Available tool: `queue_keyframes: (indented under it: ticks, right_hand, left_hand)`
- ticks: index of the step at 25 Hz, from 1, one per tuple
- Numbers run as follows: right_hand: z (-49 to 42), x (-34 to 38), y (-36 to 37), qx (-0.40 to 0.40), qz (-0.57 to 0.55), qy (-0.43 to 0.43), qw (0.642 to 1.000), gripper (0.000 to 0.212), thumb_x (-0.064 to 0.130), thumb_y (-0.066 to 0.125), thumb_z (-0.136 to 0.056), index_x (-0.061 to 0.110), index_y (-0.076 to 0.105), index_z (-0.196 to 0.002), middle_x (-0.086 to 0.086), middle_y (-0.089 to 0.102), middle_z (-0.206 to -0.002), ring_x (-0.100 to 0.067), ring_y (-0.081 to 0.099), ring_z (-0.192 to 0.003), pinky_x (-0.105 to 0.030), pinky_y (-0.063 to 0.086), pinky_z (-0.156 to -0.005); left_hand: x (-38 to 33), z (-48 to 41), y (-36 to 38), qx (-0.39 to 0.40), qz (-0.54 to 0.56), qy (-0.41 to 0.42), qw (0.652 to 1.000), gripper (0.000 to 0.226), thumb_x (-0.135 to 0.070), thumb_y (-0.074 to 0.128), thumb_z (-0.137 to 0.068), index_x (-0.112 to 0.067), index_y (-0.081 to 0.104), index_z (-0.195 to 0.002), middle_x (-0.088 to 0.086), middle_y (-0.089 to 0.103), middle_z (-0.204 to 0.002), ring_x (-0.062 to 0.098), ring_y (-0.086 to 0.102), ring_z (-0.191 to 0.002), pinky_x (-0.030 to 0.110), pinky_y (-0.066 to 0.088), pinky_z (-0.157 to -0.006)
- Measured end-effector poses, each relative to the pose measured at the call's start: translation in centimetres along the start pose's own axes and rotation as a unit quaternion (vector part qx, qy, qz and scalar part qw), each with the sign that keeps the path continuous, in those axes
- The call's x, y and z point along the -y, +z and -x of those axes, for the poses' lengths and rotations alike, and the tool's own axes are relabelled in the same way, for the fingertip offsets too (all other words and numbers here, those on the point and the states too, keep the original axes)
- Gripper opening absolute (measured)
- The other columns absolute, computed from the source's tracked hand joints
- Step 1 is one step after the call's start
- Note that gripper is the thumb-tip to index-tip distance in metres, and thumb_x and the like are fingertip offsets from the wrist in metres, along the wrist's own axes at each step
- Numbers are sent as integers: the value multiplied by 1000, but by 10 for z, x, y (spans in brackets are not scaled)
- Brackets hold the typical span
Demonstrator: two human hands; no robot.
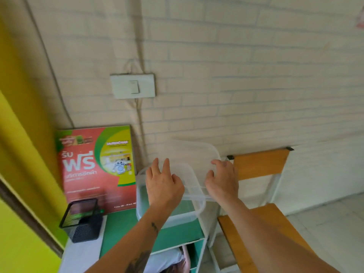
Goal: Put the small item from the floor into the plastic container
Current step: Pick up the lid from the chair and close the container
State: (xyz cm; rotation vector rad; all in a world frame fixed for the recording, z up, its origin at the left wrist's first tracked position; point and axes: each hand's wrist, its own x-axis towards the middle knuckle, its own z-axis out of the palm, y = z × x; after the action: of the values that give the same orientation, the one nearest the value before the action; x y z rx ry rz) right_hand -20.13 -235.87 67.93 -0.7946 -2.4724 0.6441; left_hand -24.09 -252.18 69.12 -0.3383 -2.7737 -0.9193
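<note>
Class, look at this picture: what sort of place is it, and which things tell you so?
Probably a laundry shop or small service room. A red and green promotional poster showing a cartoon washing machine leans on a painted brick wall, beside a wooden school-style chair.

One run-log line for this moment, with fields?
left hand: over container, open | right hand: holds lid | item: not visible
</note>
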Motion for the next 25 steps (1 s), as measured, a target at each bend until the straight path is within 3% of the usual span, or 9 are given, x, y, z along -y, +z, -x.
queue_keyframes:
  ticks: [8, 25]
  right_hand:
    - [14, 25, 40, 69, 52, -50, 995, 41, 29, 49, -91, 28, 50, -132, -4, 51, -132, -25, 43, -117, -37, 45, -91]
    - [27, 23, 51, 146, 114, -85, 979, 48, 33, 46, -93, 27, 41, -140, -7, 44, -134, -27, 39, -118, -37, 42, -92]
  left_hand:
    - [49, 14, -6, 46, -52, -67, 995, 58, -25, 43, -87, -17, 35, -143, 18, 29, -153, 37, 35, -127, 46, 32, -110]
    - [70, 21, -2, 169, -49, -109, 978, 67, -23, 41, -89, -15, 17, -152, 20, 14, -159, 40, 21, -141, 48, 27, -116]
